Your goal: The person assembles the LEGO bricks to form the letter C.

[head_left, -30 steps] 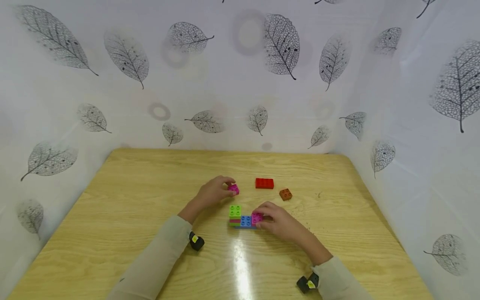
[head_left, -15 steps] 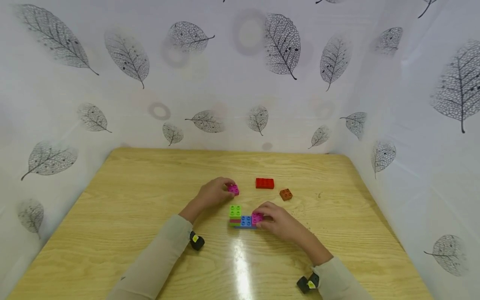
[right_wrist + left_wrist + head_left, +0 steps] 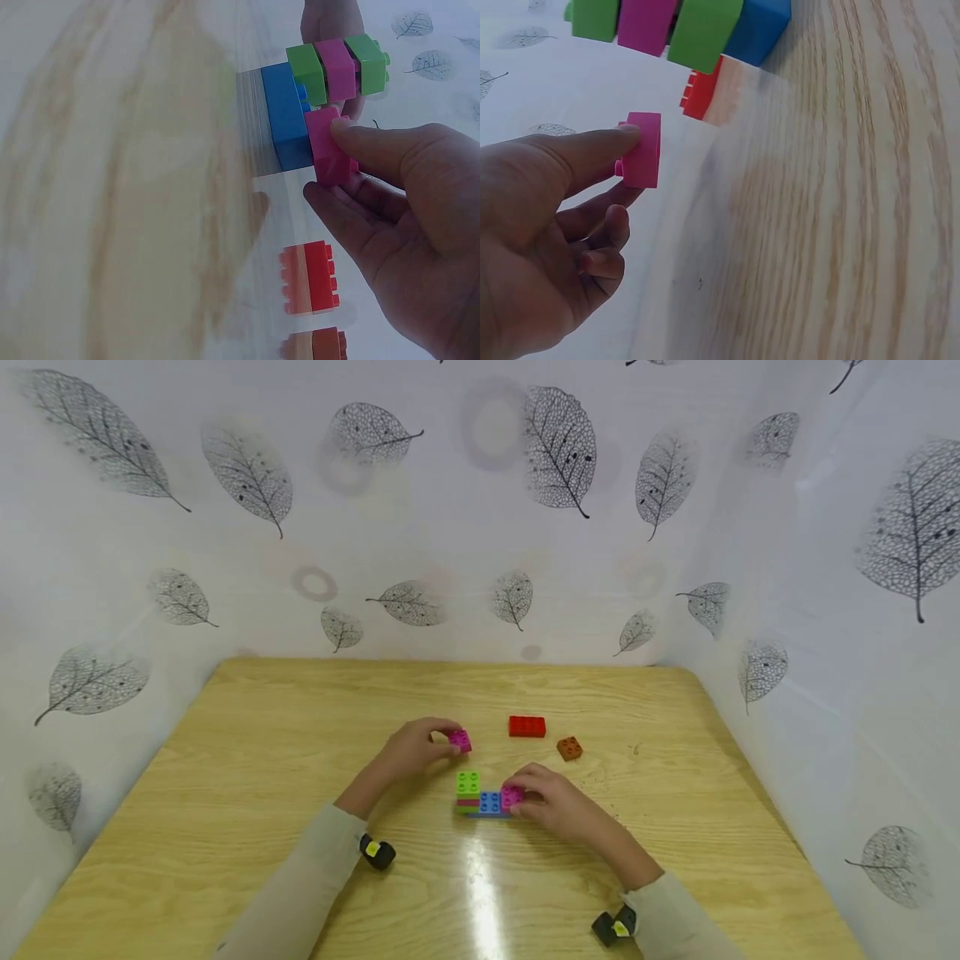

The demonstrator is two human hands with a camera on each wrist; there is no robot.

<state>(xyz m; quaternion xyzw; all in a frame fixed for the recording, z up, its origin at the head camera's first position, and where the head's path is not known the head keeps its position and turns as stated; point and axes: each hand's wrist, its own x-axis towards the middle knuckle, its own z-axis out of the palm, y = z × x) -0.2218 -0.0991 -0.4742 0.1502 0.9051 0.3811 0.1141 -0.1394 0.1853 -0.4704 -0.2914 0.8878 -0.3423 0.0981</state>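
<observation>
My left hand (image 3: pixel 411 748) pinches a small pink toy brick (image 3: pixel 643 150) between thumb and fingers; in the left wrist view it is lifted off the table. My right hand (image 3: pixel 553 800) grips another pink brick (image 3: pixel 328 145) that sits on one end of a long blue brick (image 3: pixel 285 116). On the blue brick's other end stands a stack, a green brick (image 3: pixel 468 782) on top, a pink one (image 3: pixel 336 69) in the middle and a green one (image 3: pixel 306 73) below. Blue studs show between the stack and the gripped brick.
Behind the build, a red brick (image 3: pixel 527 727) and a smaller brown-orange brick (image 3: pixel 569 748) lie on the wooden table (image 3: pixel 300 710). A white leaf-patterned curtain (image 3: pixel 450 527) closes off the back and both sides. Small dark crumbs are scattered right of the bricks.
My left hand, with its pink brick, has shifted slightly left and toward me. The right hand keeps its grip in the same place on the build.
</observation>
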